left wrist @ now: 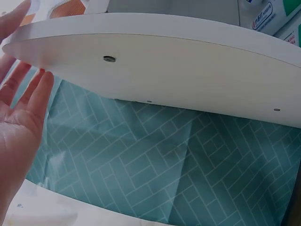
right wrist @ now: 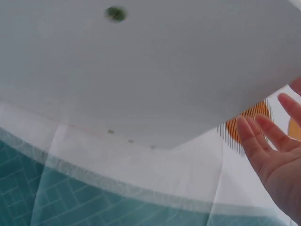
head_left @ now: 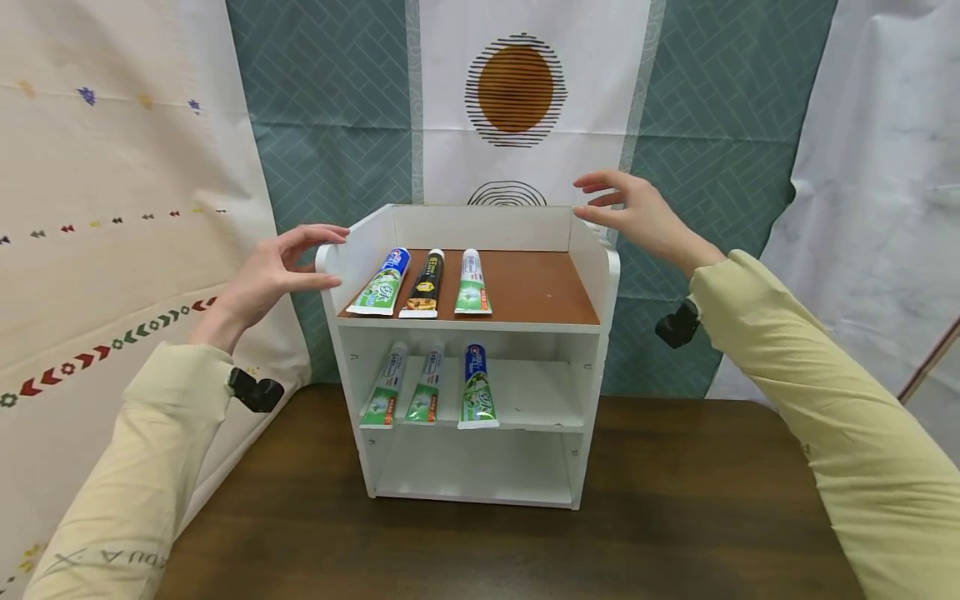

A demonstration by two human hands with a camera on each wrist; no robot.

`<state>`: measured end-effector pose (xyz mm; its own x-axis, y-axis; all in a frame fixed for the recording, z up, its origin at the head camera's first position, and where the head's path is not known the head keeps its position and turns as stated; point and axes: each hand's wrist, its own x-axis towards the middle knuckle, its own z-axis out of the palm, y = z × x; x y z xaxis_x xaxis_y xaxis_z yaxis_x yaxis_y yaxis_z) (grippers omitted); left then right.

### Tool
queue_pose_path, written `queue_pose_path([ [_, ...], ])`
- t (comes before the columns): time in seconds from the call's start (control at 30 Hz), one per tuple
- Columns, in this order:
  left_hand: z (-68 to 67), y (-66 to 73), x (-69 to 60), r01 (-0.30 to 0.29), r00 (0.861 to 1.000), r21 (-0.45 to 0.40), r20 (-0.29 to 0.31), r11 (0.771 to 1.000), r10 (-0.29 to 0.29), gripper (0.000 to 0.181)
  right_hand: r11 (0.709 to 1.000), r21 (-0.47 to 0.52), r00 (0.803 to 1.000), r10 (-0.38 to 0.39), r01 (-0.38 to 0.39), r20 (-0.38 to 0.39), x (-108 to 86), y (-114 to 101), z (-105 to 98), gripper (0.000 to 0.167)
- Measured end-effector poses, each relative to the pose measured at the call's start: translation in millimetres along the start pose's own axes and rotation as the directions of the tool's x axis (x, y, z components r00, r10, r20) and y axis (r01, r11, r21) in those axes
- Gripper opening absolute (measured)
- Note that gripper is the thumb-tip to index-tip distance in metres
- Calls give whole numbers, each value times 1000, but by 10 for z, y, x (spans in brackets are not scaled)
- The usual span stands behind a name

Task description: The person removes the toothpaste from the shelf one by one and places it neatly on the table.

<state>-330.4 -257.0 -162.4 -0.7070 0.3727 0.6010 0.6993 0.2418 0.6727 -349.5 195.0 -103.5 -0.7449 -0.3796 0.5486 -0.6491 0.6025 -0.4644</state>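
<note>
A white shelf unit (head_left: 465, 327) stands on a brown table, with a brown top deck (head_left: 536, 287). On that deck lie a green and blue toothpaste tube (head_left: 381, 282), a black toothpaste tube (head_left: 425, 286) and a white and green toothpaste tube (head_left: 472, 283). Three more tubes lie on the middle shelf, including a blue-capped one (head_left: 477, 387). My left hand (head_left: 262, 279) is at the upper left side panel, thumb and fingers spread on either side of its edge. Firm contact is unclear. Near the upper right back corner hovers my right hand (head_left: 637, 212), fingers apart and holding nothing.
The brown wooden table (head_left: 480, 550) extends in front of the unit and to both sides. A patterned green and white cloth (head_left: 337, 100) hangs behind it. Pale cloths hang at the left and right, and a thin rod (head_left: 930, 362) leans at far right.
</note>
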Motion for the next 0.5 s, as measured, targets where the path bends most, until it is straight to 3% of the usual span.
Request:
queue_pose_path([
  [0.23, 3, -30, -21, 12, 999, -57, -30, 998, -14, 42, 995, 73, 992, -72, 64, 102, 222, -225, 209, 40],
  [0.5, 71, -74, -19, -40, 998, -191, -47, 981, 31, 38, 995, 92, 971, -56, 35, 234, 379, -390, 462, 35],
])
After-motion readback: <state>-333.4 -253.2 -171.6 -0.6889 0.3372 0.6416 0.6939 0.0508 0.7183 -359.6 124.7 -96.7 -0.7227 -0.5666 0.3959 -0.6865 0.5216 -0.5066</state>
